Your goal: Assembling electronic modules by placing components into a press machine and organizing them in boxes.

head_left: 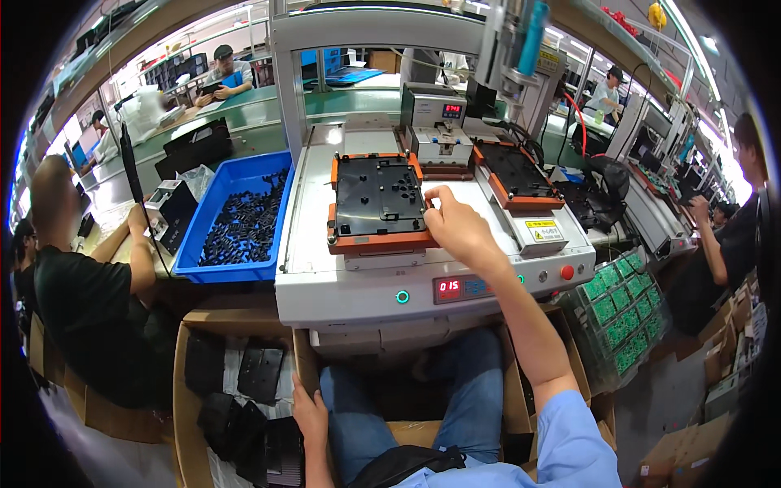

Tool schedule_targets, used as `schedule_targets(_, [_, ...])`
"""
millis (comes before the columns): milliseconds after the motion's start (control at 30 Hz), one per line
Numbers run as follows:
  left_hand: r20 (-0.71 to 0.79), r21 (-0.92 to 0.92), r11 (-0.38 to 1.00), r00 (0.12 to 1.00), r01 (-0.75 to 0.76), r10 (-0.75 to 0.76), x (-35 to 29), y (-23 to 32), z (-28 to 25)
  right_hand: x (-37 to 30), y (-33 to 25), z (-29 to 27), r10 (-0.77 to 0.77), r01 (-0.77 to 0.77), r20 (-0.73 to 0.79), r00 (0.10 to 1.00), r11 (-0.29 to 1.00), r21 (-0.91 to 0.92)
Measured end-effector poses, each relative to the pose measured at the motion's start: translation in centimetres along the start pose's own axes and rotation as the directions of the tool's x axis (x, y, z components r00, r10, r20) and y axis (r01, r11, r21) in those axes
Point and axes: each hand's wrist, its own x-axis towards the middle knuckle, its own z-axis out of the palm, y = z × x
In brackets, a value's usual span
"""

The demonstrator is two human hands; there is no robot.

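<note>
My right hand [461, 231] reaches across the white bench machine [317, 286], with fingers curled together at the right edge of a black plastic panel [376, 195]. Whatever its fingertips pinch, if anything, is hidden. The panel lies flat in an orange fixture [382, 241]. Low at my left side, my left hand [311, 413] rests against the wall of a cardboard box [303, 358], fingers stretched out and holding nothing. Inside that box are several black plastic parts [262, 374]. A second orange fixture [533, 201] with a black panel stands to the right.
A blue bin [232, 273] of small black parts sits left of the machine. A blue-tipped tool [533, 37] hangs above. Green circuit boards in a clear tray [625, 309] stand at the right. Co-workers sit on both sides, one in a dark shirt [89, 317] close at the left.
</note>
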Motion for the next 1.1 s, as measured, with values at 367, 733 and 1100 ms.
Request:
schedule_targets(367, [0.041, -0.008, 1.0, 0.999, 0.023, -0.023, -0.1, 0.4, 0.3, 14.7, 2.9, 4.3, -0.035, 0.027, -0.127, 0.991, 0.997, -0.067])
schedule_targets(733, [0.05, 0.038, 0.998, 0.997, 0.054, -0.055, 0.0, 0.9, -0.3, 4.7, 1.7, 1.6, -0.133, 0.133, -0.154, 0.979, 0.991, -0.014])
schedule_targets(1100, [0.032, 0.033, 0.999, 0.999, -0.017, 0.016, -0.3, 0.3, -0.1, 3.1, -1.1, 0.5, 0.006, -0.005, 0.0, 1.0, 0.784, 0.62])
